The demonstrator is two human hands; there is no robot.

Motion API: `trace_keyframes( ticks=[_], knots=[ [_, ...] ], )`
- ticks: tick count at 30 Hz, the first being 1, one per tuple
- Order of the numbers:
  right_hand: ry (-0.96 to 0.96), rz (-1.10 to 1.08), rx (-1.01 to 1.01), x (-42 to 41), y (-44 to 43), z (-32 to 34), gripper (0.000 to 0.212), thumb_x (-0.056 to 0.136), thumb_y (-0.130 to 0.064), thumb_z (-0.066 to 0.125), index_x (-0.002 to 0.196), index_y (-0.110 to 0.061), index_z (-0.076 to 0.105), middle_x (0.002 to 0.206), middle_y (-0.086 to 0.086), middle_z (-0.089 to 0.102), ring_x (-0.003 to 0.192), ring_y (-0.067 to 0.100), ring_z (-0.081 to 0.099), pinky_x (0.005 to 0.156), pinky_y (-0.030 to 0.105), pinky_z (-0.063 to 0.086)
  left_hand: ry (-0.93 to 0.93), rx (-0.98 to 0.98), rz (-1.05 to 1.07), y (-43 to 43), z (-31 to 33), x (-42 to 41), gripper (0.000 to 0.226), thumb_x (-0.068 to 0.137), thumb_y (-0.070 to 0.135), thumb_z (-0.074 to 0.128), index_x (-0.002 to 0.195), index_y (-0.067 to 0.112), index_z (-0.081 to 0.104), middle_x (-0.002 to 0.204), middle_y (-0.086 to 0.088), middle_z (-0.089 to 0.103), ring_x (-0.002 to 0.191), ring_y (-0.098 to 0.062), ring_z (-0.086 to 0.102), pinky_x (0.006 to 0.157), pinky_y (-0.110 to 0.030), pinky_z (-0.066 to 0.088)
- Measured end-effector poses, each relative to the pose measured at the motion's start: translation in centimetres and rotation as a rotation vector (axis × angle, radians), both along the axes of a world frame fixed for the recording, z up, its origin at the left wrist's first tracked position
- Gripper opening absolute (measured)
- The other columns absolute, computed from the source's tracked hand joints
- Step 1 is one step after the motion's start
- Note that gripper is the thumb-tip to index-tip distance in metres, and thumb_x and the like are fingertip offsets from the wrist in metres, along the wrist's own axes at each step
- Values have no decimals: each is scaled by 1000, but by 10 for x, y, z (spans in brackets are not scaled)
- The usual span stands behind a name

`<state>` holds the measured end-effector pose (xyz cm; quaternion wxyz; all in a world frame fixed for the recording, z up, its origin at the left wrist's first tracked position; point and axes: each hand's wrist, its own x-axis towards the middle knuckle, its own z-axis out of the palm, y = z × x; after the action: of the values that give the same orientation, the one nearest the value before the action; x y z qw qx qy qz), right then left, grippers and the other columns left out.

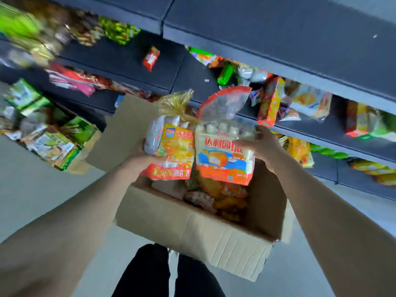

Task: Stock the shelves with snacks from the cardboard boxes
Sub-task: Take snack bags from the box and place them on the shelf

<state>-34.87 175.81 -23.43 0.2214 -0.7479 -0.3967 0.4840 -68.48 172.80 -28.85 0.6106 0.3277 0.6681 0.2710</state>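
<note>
Head: white bag (224, 155) in right hand (260, 144), above box (192, 228).

Floor (38, 189) is a plain pale grey, smooth with a slight sheen, and the light on it is flat and even, the kind of bright indoor lighting you get in a shop. The furniture is a long run of dark blue-grey shelving (278, 28) cutting diagonally across the top of the view, several tiers one above another. It has matte boards and a lighter grey front lip (300, 76) along each tier. The far left end is pretty blurred, so can't say much there.
</note>
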Motion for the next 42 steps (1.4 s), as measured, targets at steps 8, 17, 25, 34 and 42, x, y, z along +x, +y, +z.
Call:
trace_keyframes(
  ticks=[8,17,25,34,42],
  knots=[
    [210,76,164,-41,37,134,36,77,-25,83,108,-17,67,92,1,76,79,16,71,85,46,56,-187,126,82,8,131,-91,81,60,5,90,131,21,56,114,-2,73,101,-24,71,85,-43,57],
    [202,211,381,-159,83,268,33,83,-26,79,109,-19,60,108,5,75,83,16,74,69,31,56,-211,394,203,49,231,-204,60,77,4,79,126,29,55,111,1,73,97,-19,72,80,-39,57],
    [183,239,565,-342,99,350,52,85,-35,77,128,-16,57,115,2,73,88,16,74,80,36,56,-257,570,214,59,333,-400,79,61,16,85,133,25,52,118,-2,71,107,-27,69,92,-52,53],
    [214,222,681,-497,142,418,50,90,-35,72,129,-13,52,106,4,76,91,21,74,86,41,58,-273,697,279,98,400,-553,78,64,18,81,134,22,48,118,-7,70,101,-28,70,83,-47,56],
    [250,152,637,-566,226,469,34,94,-38,66,114,-12,64,94,4,78,89,22,74,84,40,57,-233,811,292,183,451,-609,62,78,22,78,131,24,46,116,-3,71,100,-24,70,80,-44,57]
  ],
)
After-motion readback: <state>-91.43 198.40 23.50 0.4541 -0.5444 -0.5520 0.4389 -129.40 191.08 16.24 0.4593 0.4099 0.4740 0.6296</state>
